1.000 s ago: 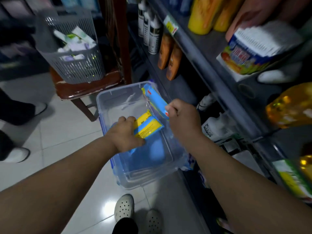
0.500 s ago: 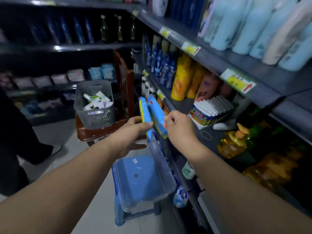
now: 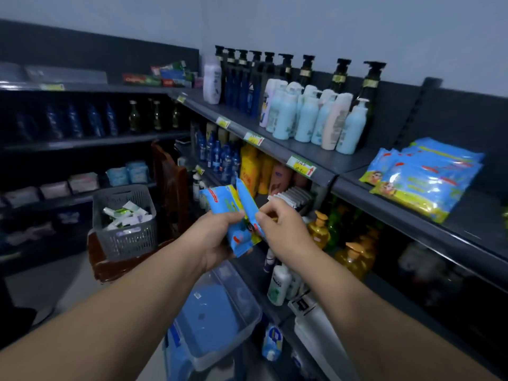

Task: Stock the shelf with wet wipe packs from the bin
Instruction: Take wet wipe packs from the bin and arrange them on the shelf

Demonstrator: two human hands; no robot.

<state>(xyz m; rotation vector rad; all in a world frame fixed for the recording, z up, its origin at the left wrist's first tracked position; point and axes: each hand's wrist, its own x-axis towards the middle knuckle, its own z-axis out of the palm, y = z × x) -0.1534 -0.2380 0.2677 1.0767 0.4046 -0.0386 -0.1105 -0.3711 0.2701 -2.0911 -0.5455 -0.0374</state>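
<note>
Dark metal shelf [image 3: 308, 151], glossy wipe packs [image 3: 222, 204]

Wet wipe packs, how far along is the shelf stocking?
Done: a pile of packs already lies on the shelf. In hand: the left hand grips a blue pack, the right hand pinches a second pack. Left: shelving these two; the bin below shows no more packs that I can see.
</note>
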